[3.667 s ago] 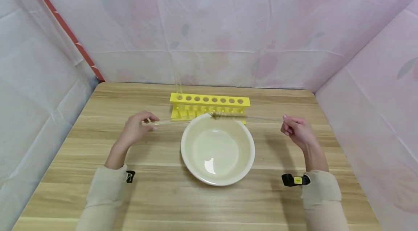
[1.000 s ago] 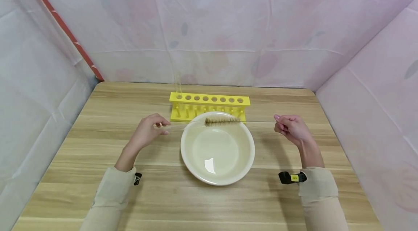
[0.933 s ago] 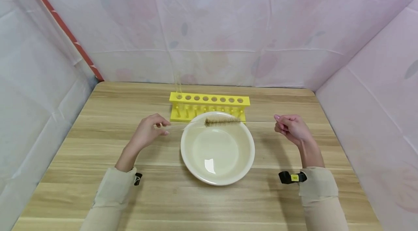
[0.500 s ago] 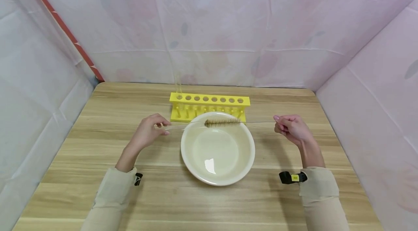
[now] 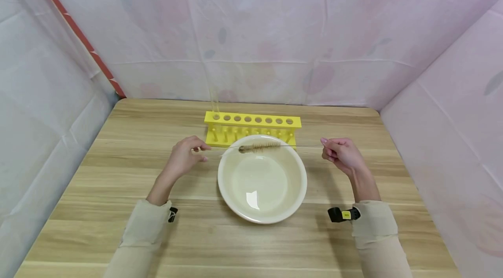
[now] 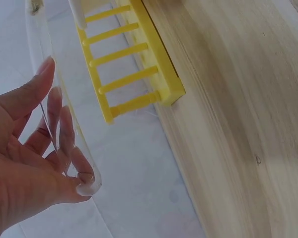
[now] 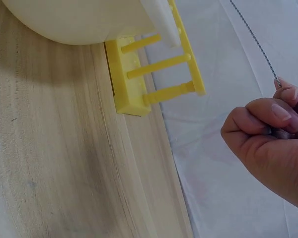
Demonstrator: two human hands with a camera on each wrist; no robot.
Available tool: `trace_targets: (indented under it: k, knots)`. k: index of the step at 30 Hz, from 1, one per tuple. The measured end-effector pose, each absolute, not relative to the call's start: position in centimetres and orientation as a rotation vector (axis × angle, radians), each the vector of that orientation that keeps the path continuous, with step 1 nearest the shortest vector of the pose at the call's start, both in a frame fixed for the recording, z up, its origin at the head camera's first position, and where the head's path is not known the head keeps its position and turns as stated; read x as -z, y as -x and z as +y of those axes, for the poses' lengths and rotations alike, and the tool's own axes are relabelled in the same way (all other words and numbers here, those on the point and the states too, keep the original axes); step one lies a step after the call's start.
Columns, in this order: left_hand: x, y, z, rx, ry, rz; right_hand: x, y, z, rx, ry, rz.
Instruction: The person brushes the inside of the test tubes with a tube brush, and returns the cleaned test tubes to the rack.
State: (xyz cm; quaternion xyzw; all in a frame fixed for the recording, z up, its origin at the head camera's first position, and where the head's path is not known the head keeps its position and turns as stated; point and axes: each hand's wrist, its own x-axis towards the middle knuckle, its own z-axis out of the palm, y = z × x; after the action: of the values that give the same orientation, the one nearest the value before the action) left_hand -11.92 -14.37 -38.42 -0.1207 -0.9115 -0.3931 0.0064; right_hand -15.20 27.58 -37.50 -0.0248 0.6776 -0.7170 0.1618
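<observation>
My left hand holds a clear glass test tube near its rounded closed end, thumb on one side and fingers on the other. The tube lies almost level, its open end pointing right over the bowl. A test tube brush with tan bristles hovers above the bowl's far rim, its tip at the tube's mouth. My right hand pinches the far end of the brush's twisted wire handle, the other fingers curled. Below the brush stands a cream bowl holding clear liquid.
Behind the bowl, a yellow test tube rack stands across the wooden table. Another clear tube stands upright in its leftmost hole. Fabric walls enclose the table at the back and sides.
Over the earlier frames my left hand has moved right with the test tube. My right hand has come left with the brush, which now sits farther left over the bowl.
</observation>
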Motion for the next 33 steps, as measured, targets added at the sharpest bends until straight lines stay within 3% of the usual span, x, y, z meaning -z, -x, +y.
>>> trace_targets:
  k: [16, 33]
  knots:
    - [37.8, 11.9, -13.7, 1.227, 0.294, -2.848, 36.7, 15.3, 26.6, 2.055, 0.002, 1.948]
    - [36.5, 12.6, -11.6, 1.235, 0.310, -2.839, 36.4, 16.2, 21.4, 1.912, 0.006, 1.944]
